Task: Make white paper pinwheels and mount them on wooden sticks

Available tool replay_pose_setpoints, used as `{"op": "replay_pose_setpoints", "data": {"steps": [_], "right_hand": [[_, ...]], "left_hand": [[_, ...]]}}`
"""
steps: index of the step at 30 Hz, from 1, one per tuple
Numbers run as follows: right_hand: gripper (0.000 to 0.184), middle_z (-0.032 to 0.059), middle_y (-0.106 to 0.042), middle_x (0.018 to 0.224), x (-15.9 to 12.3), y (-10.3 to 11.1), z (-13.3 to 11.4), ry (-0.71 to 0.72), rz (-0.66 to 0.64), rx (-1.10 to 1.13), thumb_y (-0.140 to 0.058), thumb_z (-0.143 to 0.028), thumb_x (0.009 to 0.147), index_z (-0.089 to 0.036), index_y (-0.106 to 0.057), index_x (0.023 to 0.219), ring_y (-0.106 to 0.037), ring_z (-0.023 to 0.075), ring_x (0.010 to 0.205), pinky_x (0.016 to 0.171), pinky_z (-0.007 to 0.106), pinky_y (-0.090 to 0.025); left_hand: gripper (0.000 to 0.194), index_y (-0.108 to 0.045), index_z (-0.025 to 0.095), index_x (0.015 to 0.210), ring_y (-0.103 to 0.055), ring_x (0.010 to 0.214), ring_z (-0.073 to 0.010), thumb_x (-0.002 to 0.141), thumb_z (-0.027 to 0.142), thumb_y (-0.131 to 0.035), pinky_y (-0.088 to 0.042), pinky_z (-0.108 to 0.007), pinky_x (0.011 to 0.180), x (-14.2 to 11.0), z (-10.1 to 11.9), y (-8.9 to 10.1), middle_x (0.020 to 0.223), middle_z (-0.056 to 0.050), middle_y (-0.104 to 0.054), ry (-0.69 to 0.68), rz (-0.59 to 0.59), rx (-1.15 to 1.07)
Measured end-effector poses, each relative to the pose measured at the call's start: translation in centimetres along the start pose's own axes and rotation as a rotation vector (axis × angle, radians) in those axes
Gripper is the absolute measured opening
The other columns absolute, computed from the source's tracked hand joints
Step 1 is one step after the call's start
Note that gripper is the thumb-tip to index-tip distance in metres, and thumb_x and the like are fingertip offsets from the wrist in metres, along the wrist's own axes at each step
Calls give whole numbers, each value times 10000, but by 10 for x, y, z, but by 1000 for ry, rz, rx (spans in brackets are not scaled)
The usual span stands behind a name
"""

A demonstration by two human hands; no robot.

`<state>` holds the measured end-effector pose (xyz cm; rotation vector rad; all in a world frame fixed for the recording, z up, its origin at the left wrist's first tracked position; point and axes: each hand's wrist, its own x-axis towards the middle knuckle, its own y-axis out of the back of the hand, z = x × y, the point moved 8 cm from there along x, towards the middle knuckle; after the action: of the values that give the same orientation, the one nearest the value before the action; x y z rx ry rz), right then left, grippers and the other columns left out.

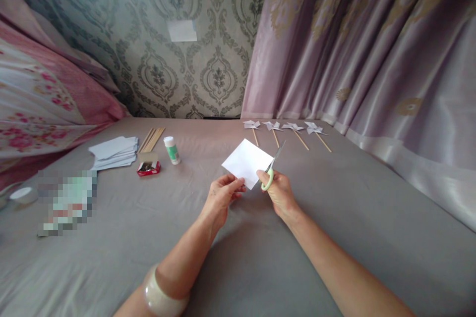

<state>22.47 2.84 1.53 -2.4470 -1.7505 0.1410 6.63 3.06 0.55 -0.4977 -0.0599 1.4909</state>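
A white square sheet of paper [246,161] is held up, one corner toward me, above the grey cloth. My left hand [225,193] pinches its lower left edge between thumb and fingers. My right hand [278,192] grips a pair of scissors [268,180] with pale green handles, and the blades point up and away along the right corner of the sheet. Whether the blades are apart I cannot tell. The right thumb lies close to the paper's right edge.
Several paper pinwheels [292,128] on sticks lie at the back right. To the left are a stack of white paper [115,152], wooden sticks [151,139], a glue bottle [172,150], a small red box [148,167] with small items and a white round container [24,195]. Curtains [334,49] hang at the right.
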Motion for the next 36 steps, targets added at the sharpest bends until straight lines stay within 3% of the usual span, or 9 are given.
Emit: {"op": "replay_pose_setpoints", "data": {"steps": [6, 11, 16, 26, 36], "right_hand": [[468, -60, -408, 522, -6, -6, -5, 64, -119, -258, -605, -638, 708, -190, -503, 625, -351, 92, 496, 492, 254, -278], [596, -43, -395, 579, -25, -31, -2, 26, -442, -559, -381, -762, 777, -185, -495, 690, -378, 116, 559, 521, 260, -284], [570, -38, -380, 640, -46, -52, -6, 73, -682, -650, -409, -756, 776, -194, -410, 677, -345, 109, 596, 535, 251, -287], [503, -55, -380, 559, -50, -50, -6, 48, -640, -585, -612, -648, 716, -185, -451, 605, -297, 88, 549, 483, 233, -238], [471, -67, -358, 541, -47, -47, -4, 45, -605, -566, -632, -600, 721, -190, -442, 589, -285, 80, 528, 478, 231, -238]], "left_hand": [[310, -586, 139, 596, -566, 579, -85, 481, 304, -822, -410, -168, 538, 1, 26, 15, 605, -7, -610, -149, 106, -80], [305, -569, 146, 610, -557, 577, -70, 510, 299, -813, -408, -155, 542, 2, 44, 27, 600, 13, -597, -243, 137, -179], [303, -567, 138, 605, -573, 576, -75, 500, 282, -812, -437, -162, 554, -2, 48, 25, 590, 9, -604, -245, 128, -238], [279, -553, 140, 604, -592, 568, -88, 526, 252, -796, -483, -190, 575, -7, 44, 13, 581, 12, -602, -236, 81, -235], [267, -562, 133, 599, -581, 567, -76, 552, 244, -800, -489, -182, 585, -7, 43, 10, 602, 6, -613, -256, 59, -237]]}}
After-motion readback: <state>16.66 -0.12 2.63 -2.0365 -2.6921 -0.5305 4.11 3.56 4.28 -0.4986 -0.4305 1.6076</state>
